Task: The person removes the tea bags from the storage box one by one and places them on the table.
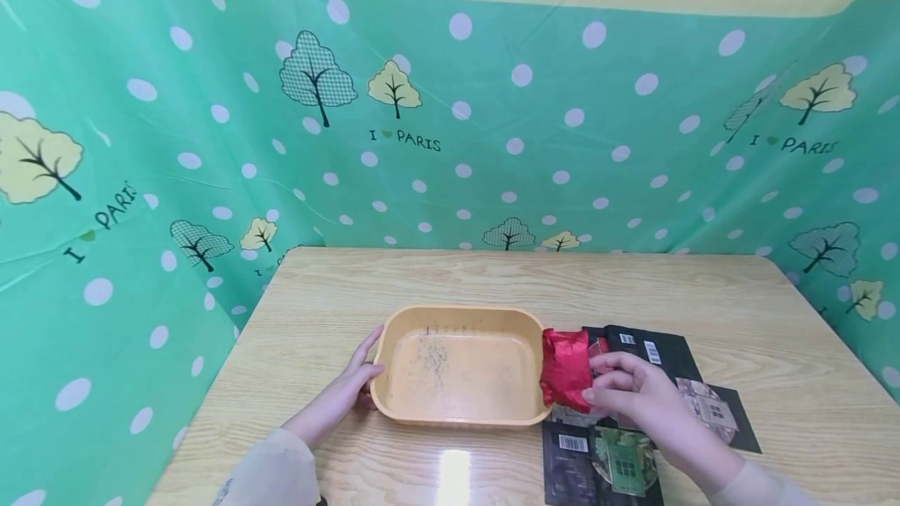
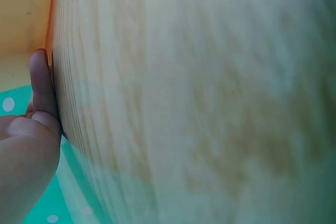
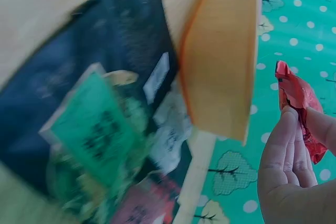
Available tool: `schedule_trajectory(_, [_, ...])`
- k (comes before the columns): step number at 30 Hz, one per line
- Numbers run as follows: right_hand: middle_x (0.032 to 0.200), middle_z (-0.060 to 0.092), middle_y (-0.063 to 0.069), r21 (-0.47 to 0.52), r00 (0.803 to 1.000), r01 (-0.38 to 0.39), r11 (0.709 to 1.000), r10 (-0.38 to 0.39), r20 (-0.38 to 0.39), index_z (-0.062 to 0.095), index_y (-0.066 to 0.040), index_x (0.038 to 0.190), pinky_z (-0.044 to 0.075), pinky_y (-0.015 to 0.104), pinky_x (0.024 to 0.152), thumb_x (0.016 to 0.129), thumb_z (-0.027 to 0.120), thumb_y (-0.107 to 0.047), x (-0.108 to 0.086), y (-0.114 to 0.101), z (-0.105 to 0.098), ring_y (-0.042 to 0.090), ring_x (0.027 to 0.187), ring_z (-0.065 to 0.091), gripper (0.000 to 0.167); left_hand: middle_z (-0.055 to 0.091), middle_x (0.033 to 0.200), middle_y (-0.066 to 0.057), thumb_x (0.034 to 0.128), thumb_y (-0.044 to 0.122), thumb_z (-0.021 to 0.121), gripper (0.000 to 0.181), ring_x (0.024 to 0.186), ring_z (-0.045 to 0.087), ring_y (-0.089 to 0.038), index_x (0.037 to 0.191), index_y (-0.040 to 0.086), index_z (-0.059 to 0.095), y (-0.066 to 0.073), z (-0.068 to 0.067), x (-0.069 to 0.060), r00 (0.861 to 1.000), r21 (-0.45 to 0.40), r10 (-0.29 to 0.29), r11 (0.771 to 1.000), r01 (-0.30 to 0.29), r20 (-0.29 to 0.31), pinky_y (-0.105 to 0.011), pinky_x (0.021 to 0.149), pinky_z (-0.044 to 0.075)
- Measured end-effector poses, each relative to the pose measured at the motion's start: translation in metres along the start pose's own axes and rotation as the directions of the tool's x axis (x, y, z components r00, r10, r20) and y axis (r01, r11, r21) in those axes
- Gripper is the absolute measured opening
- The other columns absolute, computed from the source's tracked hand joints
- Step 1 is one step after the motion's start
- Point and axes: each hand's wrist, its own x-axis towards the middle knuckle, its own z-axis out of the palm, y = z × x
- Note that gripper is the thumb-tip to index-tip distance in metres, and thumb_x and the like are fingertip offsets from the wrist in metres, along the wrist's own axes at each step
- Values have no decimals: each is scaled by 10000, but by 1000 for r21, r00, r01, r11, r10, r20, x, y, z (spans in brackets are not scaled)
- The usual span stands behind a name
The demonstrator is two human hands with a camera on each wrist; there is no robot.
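A shallow orange-tan plastic basin (image 1: 464,422) stands on the table with dark specks on its bottom. At its left end my left hand (image 1: 351,381) holds the wall, thumb at the rim and fingers along the outside. My right hand (image 1: 636,393) pinches a shiny red foil packet (image 1: 566,369) between thumb and fingers, level with the basin's right rim. In the right wrist view the crumpled packet (image 3: 299,100) hangs off the table surface in the fingers. Below and around that hand lie several black printed packets (image 1: 568,463), partly hidden by it.
One black packet shows a round picture with a green label (image 1: 626,467); others carry white barcodes. The wooden table (image 1: 337,279) ends at a green dotted cloth (image 1: 464,147) behind and at both sides. Light glares on the table in front of the basin.
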Motion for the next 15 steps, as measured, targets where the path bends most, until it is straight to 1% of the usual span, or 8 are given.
schedule_trajectory(3, [902,733,36,-29,1000,-17,999,17,-3,438,70,1360,598,335,758,873,710,-138,-5,10,-9,187,824,693,595,587,1181,-394,982,125,390,758,795,708,-167,1589,128,-62,-1,0,-1,1000,22,4,1000,-4,8,-300,651,614])
schedule_trajectory(4, [911,734,40,-47,999,-37,998,37,-7,438,63,1369,595,340,767,874,714,-152,-6,13,-12,185,840,693,606,585,1190,-386,985,135,389,756,805,706,-167,1591,136,-61,-1,0,-1,1000,32,1,999,-2,10,-297,663,611])
schedule_trajectory(6, [939,738,55,-85,998,-61,995,61,5,430,76,1381,598,362,792,886,712,-180,-8,19,-20,197,867,697,624,575,1205,-384,984,140,389,755,821,707,-178,1593,142,-57,-1,1,-1,1000,32,-3,999,3,8,-309,677,614])
schedule_trajectory(8, [948,744,64,-119,995,-101,988,102,3,443,73,1376,596,395,809,880,729,-210,-10,25,-27,199,886,697,638,563,1212,-391,978,135,392,760,834,709,-195,1594,144,-52,-1,1,-1,1000,25,-13,1000,13,0,-325,688,618])
schedule_trajectory(10, [961,746,65,-139,990,-133,981,138,24,447,76,1371,592,419,824,883,730,-231,-12,32,-35,197,909,694,641,552,1217,-403,971,123,393,763,847,713,-213,1591,131,-52,-1,1,0,1000,12,-16,1000,16,-10,-355,690,626])
schedule_trajectory(12, [969,751,72,-159,987,-140,977,151,57,448,101,1356,585,425,823,897,716,-241,-15,40,-43,194,921,696,632,557,1202,-403,967,110,393,765,834,713,-211,1589,125,-52,0,0,1,1000,0,-20,1000,20,-19,-370,685,628])
schedule_trajectory(15, [985,748,90,-150,978,-140,979,161,132,420,153,1351,589,425,826,937,661,-242,-20,54,-54,198,930,692,621,586,1158,-378,969,105,392,766,789,706,-182,1587,124,-60,-1,-1,2,1000,-4,-18,1000,18,-22,-358,667,626])
